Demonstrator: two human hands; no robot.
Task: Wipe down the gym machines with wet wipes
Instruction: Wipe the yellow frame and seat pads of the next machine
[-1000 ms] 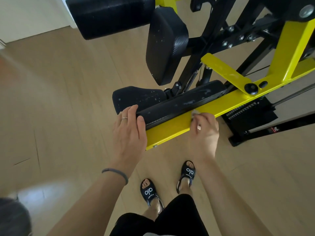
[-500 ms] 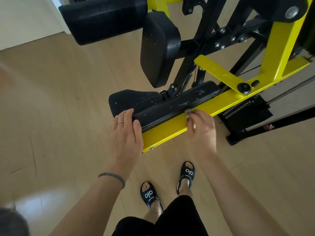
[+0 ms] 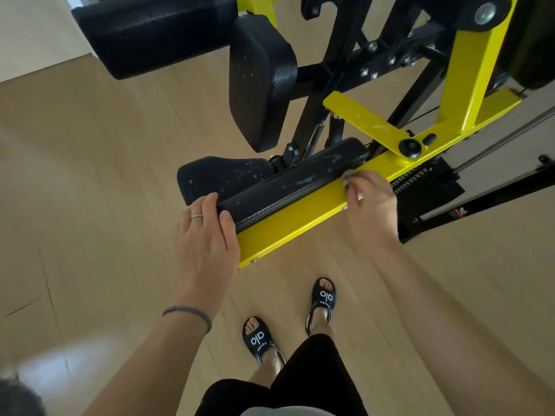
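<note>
Grey wipe [image 3: 347, 175] pressed on yellow-black machine [image 3: 288, 223].

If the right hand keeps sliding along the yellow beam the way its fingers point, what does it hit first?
Probably the black knob bolted onto the yellow beam. The right hand, pinching the wet wipe, points up the beam toward it; depth is uncertain.

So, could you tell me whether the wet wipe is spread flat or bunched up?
Bunched up: only a small crumpled bit of the wet wipe pokes from the right hand, pinched in curled fingers against the yellow bar.
</note>
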